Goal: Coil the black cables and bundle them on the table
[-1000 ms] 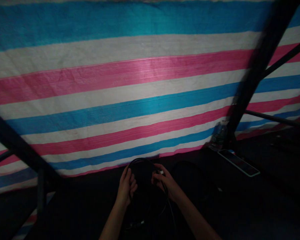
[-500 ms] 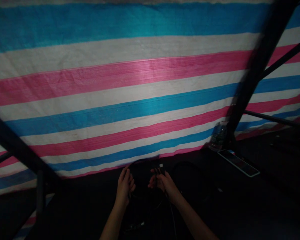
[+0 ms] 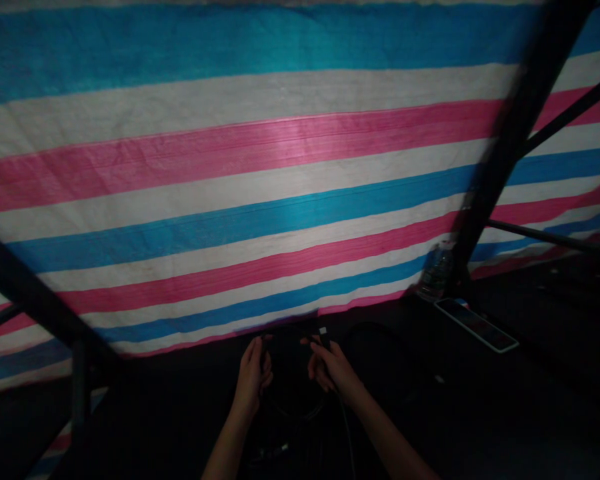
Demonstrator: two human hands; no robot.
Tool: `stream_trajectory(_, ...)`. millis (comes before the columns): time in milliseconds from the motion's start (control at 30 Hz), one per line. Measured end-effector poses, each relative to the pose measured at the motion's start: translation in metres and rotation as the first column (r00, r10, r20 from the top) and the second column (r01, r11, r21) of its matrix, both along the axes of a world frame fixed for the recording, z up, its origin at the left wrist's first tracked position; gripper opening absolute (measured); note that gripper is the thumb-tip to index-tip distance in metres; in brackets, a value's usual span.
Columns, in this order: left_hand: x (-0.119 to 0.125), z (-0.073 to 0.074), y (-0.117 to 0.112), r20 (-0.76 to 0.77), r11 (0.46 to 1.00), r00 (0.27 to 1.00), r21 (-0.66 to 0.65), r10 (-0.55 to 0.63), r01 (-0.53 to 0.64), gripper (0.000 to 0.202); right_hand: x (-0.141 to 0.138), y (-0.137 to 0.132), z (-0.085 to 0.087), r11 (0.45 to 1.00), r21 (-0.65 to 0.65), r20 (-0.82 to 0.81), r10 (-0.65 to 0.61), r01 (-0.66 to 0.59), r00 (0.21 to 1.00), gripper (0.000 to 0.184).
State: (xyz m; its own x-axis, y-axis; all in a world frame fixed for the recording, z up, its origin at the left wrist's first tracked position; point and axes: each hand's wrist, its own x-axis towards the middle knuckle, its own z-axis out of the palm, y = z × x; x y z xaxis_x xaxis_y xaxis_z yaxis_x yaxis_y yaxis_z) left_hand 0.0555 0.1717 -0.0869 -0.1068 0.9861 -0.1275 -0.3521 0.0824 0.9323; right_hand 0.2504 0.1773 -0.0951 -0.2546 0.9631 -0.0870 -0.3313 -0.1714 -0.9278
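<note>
A thin dark cable [image 3: 300,418] hangs in a loop between my two hands. My left hand [image 3: 251,375] is closed around one side of it, fingers curled. On the other side, my right hand [image 3: 334,368] pinches the cable, and a pale connector [image 3: 323,331] sticks up beyond its fingers. A length of the cable trails down from the right hand towards me. Below the hands, a small shiny metal end [image 3: 285,448] shows on the dark surface. Darkness hides most of the cable's coils.
A striped tarpaulin [image 3: 260,220] hangs in front. Dark metal frame bars stand at left [image 3: 40,297] and right [image 3: 500,153]. A clear plastic bottle [image 3: 436,272] and a phone [image 3: 476,325] sit at the right, with a small pale piece [image 3: 439,379] nearer me.
My right hand has moved slightly right, and its fingers have curled in more. The cable's loop now shows lower between the hands. The left hand has barely shifted.
</note>
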Motion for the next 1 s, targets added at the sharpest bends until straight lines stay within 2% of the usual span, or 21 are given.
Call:
stream_trajectory(133,-0.002,0.001,0.002,-0.024,0.999,0.999,-0.032,0.025,-0.025,0.052,-0.001,0.0,0.0,1.0,-0.011,0.017,0.013,-0.013,1.0,0.065)
stream_trajectory(233,-0.003,0.0,0.004,-0.04,0.998,0.999,-0.057,0.024,-0.026,0.059,-0.002,-0.001,0.0,1.0,-0.025,0.018,0.007,-0.006,1.0,0.063)
stream_trajectory(367,-0.004,-0.001,0.004,-0.06,0.998,0.998,-0.062,-0.03,0.026,0.062,-0.003,-0.001,0.001,1.0,-0.022,0.01,-0.021,0.021,1.0,0.063)
stream_trajectory(500,-0.004,-0.001,0.002,-0.092,0.987,0.987,-0.098,-0.135,0.126,0.064,-0.001,0.0,0.0,0.998,-0.024,-0.002,-0.056,0.056,0.998,0.065)
stream_trajectory(600,-0.003,-0.004,0.003,-0.143,0.988,0.98,-0.077,-0.14,0.13,0.064,0.0,0.001,-0.003,0.998,-0.039,-0.01,-0.046,0.046,0.999,0.065)
stream_trajectory(800,0.0,-0.008,0.006,-0.289,0.998,0.956,0.024,-0.053,0.063,0.048,0.002,0.001,-0.005,0.991,-0.091,0.024,0.099,-0.096,0.995,0.062)
stream_trajectory(933,0.002,0.0,0.001,-0.493,0.969,0.87,0.225,0.026,0.098,0.024,0.01,-0.004,0.003,0.963,-0.12,0.029,0.244,-0.239,0.969,0.052)
stream_trajectory(1000,0.002,0.007,-0.004,-0.551,0.955,0.834,0.261,0.027,0.142,0.017,0.014,-0.006,0.008,0.943,-0.141,0.022,0.309,-0.303,0.951,0.05)
